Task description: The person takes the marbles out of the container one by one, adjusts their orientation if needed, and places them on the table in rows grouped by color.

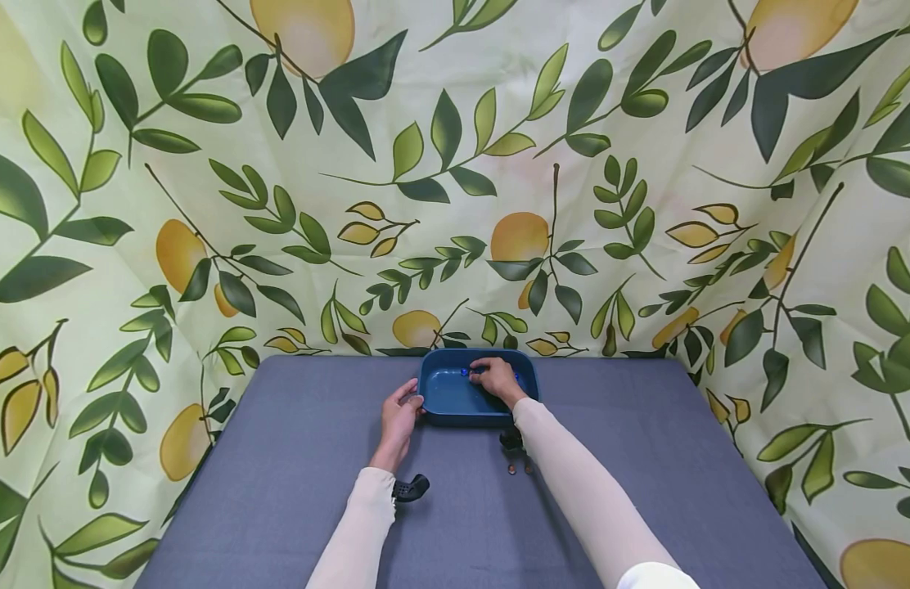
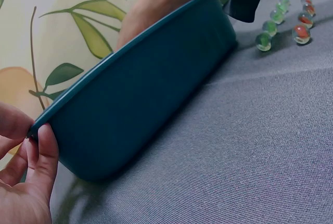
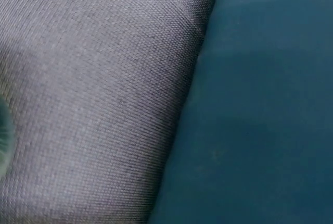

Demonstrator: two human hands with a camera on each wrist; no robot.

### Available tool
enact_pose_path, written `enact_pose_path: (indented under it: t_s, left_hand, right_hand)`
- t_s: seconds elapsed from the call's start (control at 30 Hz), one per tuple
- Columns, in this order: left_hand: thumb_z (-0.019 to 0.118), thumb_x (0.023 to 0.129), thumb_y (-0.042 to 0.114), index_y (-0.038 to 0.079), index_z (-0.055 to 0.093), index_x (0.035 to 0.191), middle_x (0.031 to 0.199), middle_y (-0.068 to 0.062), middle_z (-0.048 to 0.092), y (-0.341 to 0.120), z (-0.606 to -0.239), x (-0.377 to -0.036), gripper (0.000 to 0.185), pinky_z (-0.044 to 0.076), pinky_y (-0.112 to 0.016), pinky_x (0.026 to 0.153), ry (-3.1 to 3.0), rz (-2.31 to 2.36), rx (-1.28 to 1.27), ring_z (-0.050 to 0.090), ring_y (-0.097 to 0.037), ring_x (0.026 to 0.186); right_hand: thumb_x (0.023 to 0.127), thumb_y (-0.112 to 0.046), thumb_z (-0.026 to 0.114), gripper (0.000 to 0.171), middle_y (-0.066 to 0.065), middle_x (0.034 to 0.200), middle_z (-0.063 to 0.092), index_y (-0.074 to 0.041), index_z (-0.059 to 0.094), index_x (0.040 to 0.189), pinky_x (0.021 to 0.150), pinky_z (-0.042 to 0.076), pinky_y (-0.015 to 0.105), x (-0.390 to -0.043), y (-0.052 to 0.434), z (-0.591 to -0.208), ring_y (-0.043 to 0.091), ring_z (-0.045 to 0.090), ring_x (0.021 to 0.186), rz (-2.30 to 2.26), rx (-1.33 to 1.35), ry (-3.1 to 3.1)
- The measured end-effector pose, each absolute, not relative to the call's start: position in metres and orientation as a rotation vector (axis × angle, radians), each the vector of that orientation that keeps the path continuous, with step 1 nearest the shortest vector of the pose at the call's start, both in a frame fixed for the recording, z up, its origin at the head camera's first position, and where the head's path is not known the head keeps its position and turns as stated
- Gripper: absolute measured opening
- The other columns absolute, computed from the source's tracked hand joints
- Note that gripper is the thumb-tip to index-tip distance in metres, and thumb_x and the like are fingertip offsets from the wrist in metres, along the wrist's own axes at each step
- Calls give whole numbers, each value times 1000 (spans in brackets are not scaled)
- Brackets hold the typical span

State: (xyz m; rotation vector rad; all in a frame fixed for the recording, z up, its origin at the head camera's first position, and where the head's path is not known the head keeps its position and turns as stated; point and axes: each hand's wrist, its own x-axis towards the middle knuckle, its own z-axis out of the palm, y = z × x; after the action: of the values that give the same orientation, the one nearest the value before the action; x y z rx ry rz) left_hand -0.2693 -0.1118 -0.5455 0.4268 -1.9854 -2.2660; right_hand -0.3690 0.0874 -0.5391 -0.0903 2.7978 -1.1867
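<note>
One blue tray sits at the far edge of the grey table, in front of a backdrop printed with leaves and orange fruit. The left hand pinches the tray's left rim, its thumb on one side and bent fingers on the other. The right hand reaches over the near rim into the tray, its fingers bent; a blue marble shows just beside their tips, and whether they grip it I cannot tell. A second blue spot shows inside the tray, right of that hand, too small to make out. On the table, outside the tray, the left wrist view shows a line of green marbles and, next to it, a line of orange marbles. A black device is worn at the left wrist. The right wrist view holds the tray's outer wall, grey cloth and part of a greenish round thing at its left edge.
</note>
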Motion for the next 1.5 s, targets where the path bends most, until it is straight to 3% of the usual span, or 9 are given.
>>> enact_pose_path:
  t_s: [0.2,0.3,0.53,0.87,1.03,1.27,1.5]
  left_hand:
    - [56,93,0,4,57,136,133,-19,53,-111,-546,-268,44,52,-18,68,-1989,-2256,424,60,-30,99]
    - [56,92,0,4,57,136,132,-18,53,-111,-546,-267,44,51,-18,68,-1987,-2258,425,60,-29,98]
    - [55,93,0,5,57,137,133,-18,53,-112,-545,-268,44,52,-19,70,-1991,-2271,414,59,-32,103]
    - [55,92,-1,3,56,136,133,-20,52,-111,-545,-267,44,54,-23,72,-1972,-2287,405,59,-31,102]
    - [55,93,-1,1,56,137,134,-23,51,-113,-546,-268,44,54,-23,73,-1979,-2281,407,60,-26,98]
    - [54,93,-1,1,56,137,133,-22,51,-113,-545,-268,44,54,-26,75,-1990,-2265,405,59,-23,94]
    - [54,92,0,4,57,136,131,-19,54,-113,-543,-267,44,54,-26,77,-1996,-2262,421,58,-26,98]
  right_hand:
    - [88,-22,72,26,9,119,70,-16,75,113,94,49,40,-367,87,-539,23,59,99,-1136,-92,2818]
    - [88,-22,72,23,10,120,70,-16,75,110,95,49,42,-365,86,-539,25,60,100,-1116,-96,2830]
    - [88,-24,72,13,10,113,69,-18,76,99,84,46,36,-365,85,-540,25,56,92,-1097,-79,2823]
    - [88,-24,73,9,6,103,69,-17,74,94,82,45,34,-362,86,-539,23,55,88,-1032,-124,2844]
    - [87,-23,74,9,2,91,68,-16,75,94,78,46,31,-361,87,-534,19,54,81,-1076,-169,2862]
    - [90,-24,71,15,-2,65,57,-14,74,100,59,41,25,-356,92,-523,14,50,61,-1170,-222,2853]
    - [91,-24,70,11,0,65,57,-16,72,98,55,39,26,-348,99,-511,14,47,56,-1285,-245,2835]
